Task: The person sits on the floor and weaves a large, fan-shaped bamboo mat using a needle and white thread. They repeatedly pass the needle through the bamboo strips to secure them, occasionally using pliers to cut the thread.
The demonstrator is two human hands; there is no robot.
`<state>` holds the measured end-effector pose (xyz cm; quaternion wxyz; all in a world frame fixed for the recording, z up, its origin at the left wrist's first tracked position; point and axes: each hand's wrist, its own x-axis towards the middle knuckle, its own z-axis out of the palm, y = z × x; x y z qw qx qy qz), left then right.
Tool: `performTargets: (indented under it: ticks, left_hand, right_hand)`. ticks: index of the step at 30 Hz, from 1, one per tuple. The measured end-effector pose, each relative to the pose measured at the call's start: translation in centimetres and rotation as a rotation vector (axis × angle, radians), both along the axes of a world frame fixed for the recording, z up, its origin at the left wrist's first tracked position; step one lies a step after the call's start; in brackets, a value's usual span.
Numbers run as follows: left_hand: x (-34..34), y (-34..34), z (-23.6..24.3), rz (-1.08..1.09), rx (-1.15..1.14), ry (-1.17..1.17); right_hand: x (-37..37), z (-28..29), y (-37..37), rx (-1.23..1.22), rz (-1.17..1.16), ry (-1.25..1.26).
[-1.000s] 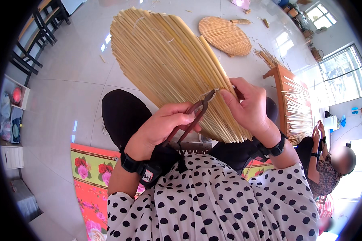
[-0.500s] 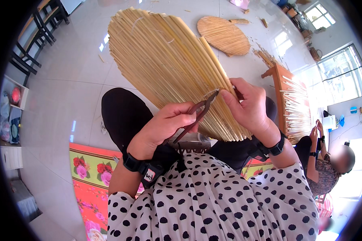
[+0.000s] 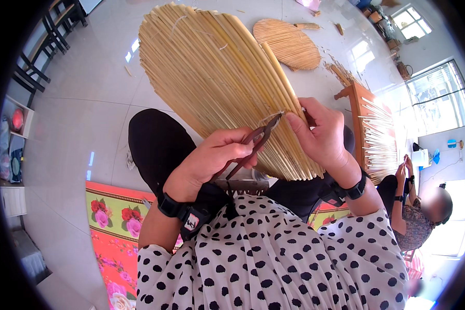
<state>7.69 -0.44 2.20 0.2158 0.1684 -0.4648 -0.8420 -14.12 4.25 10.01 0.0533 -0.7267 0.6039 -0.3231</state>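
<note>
Left hand (image 3: 225,152) has a solid grip on the handles of some brown metal pincers (image 3: 262,135), tips right by a bit of pale thread (image 3: 280,112). Right hand (image 3: 320,132) is pinching the edge of an oval reed-stalk panel (image 3: 206,67), sitting at 12 o'clock. Another oval panel (image 3: 287,44) lies on the floor (image 3: 95,77) at 1 o'clock, pale sticks (image 3: 380,137) on a brown tabletop (image 3: 357,119) at 3.

Right hand (image 3: 323,132) partly behind stalk panel (image 3: 212,72), pliers (image 3: 267,130) partly inside left hand (image 3: 217,156), co-worker's face (image 3: 435,204) blurry.
</note>
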Motion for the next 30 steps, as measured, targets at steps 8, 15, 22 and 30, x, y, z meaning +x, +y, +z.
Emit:
performTargets:
  ticks: [8, 15, 22, 30]
  left_hand:
    - [-0.1, 0.0, 0.0, 0.004, -0.026, 0.025]
    - [-0.8, 0.3, -1.3, 0.052, -0.105, 0.082]
    - [-1.0, 0.7, -0.7, 0.089, -0.124, 0.028]
    - [-0.1, 1.9, 0.1, 0.161, -0.145, -0.064]
  right_hand:
    - [0.0, 0.0, 0.0, -0.003, 0.019, 0.020]
    - [-0.4, 0.1, -0.2, 0.092, 0.005, -0.038]
    - [0.1, 0.0, -0.3, 0.086, -0.081, -0.006]
    - [1.2, 0.3, -0.6, 0.051, -0.095, 0.020]
